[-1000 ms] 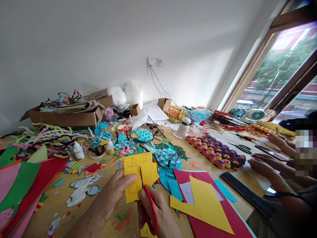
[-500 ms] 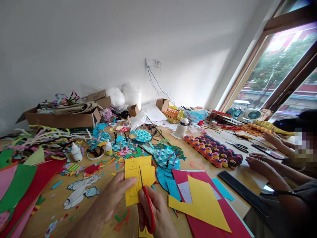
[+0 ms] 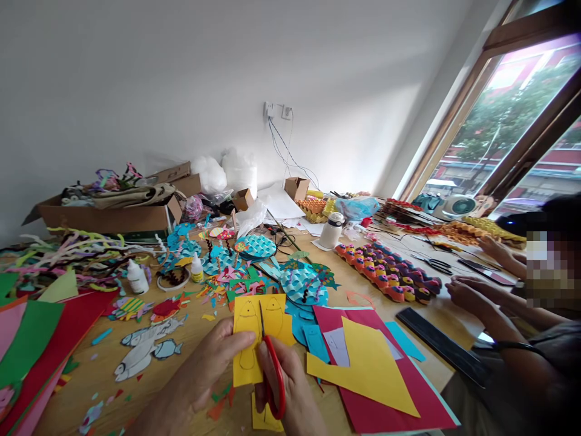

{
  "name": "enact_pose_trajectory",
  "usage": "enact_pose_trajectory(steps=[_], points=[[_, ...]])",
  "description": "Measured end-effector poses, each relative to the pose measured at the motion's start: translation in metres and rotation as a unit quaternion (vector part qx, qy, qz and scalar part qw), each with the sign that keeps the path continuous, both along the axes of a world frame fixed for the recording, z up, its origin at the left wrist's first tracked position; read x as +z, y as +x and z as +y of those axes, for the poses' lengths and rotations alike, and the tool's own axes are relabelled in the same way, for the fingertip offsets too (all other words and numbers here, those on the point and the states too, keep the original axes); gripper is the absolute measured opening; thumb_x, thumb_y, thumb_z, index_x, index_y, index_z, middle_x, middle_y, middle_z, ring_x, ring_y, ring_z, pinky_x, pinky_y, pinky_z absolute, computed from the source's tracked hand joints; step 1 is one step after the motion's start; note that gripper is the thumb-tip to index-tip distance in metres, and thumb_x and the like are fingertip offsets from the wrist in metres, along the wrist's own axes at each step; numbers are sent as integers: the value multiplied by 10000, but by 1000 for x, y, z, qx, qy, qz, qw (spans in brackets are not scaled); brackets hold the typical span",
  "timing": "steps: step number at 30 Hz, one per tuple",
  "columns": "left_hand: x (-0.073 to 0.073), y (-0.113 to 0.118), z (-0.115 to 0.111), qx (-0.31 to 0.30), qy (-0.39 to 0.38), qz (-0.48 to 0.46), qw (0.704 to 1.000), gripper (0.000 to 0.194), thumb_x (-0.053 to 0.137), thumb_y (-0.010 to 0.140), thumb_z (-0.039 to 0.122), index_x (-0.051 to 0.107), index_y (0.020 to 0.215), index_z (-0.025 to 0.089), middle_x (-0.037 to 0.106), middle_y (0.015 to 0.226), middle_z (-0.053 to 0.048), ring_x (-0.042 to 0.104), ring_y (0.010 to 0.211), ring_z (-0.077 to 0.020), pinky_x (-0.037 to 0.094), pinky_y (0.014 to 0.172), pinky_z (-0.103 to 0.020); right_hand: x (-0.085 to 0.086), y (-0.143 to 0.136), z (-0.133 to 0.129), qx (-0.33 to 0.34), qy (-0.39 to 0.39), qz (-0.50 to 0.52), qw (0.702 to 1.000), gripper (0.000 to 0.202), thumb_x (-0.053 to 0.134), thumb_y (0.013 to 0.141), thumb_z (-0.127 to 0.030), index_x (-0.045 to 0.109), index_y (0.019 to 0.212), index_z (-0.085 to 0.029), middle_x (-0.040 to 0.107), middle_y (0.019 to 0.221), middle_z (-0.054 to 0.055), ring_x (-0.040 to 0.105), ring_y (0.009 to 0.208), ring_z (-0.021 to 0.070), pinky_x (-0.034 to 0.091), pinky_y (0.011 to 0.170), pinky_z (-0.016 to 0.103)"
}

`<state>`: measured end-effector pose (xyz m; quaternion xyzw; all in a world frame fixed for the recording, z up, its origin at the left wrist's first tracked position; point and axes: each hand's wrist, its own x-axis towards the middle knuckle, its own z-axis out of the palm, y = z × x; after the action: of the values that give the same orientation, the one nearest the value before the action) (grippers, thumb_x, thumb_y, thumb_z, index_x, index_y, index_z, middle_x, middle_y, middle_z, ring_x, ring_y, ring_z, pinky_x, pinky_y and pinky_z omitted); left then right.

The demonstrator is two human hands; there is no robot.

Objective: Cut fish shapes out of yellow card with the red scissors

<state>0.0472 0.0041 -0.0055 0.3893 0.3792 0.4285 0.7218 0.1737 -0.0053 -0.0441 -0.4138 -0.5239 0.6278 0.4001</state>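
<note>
My left hand [image 3: 206,363] pinches the left edge of a yellow sheet of paper [image 3: 247,363] with fish outlines drawn on it, thumb on top. In my right hand [image 3: 290,375] are red-handled scissors [image 3: 278,387], their fingers through the loops. The dark blade lies upright over the sheet, between two drawn fish. Below my right hand, another yellow piece [image 3: 261,418] with lines on it rests on the table. White cut-out fish [image 3: 140,354] lie left of my left arm. To the right, a larger yellow sheet [image 3: 367,369] covers part of a dark red sheet [image 3: 408,393].
Glue bottles [image 3: 137,277], paper scraps and a woven blue paper turtle [image 3: 299,283] spread beyond my hands. A painted egg tray [image 3: 390,272], a white flask [image 3: 332,231] and a black strip [image 3: 440,345] stand right. A co-worker's hands [image 3: 472,297] are at the right edge.
The yellow sheet has shifted slightly right and down in view, along with both hands and the scissors. The red-handled scissors stay on the sheet between the drawn fish.
</note>
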Motion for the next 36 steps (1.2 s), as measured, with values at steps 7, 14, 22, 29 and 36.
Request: enact_pose_trajectory(steps=[7,14,22,29,36], points=[[-5,4,0,-13,-7,14,1000,297,635,698,310,685,933,135,728,742,-87,668,600,-240,511,464,-294,-5,2,-2,-25,-19,15,999,616,463,693,-762,581,781,-164,458,577,-25,461,425,96,372,363,193],[-3,10,-2,-30,-21,39,999,261,618,711,299,681,915,149,697,610,-41,642,497,-202,494,424,-270,-4,6,-3,-20,-42,22,999,678,476,663,-778,605,967,-186,591,725,65,565,548,183,448,398,252],[-17,12,-5,-30,-39,58,997,290,606,695,288,690,911,114,720,671,-78,642,530,-214,498,465,-293,-34,2,-10,-72,-68,18,995,777,462,634,-812,569,1075,-180,574,660,45,571,504,189,439,372,263],[-40,19,-13,-35,-40,86,995,234,628,661,234,723,855,143,746,767,-61,664,752,-259,481,707,-328,-65,18,-28,-93,-71,15,993,572,529,682,-732,630,943,-233,650,823,128,625,770,315,519,540,359],[-61,2,-3,55,-9,158,986,126,665,654,222,717,752,161,737,742,-27,637,770,-242,433,675,-293,-77,28,-35,-129,-59,39,989,538,432,746,-729,594,857,-228,658,787,111,629,698,260,494,560,337]])
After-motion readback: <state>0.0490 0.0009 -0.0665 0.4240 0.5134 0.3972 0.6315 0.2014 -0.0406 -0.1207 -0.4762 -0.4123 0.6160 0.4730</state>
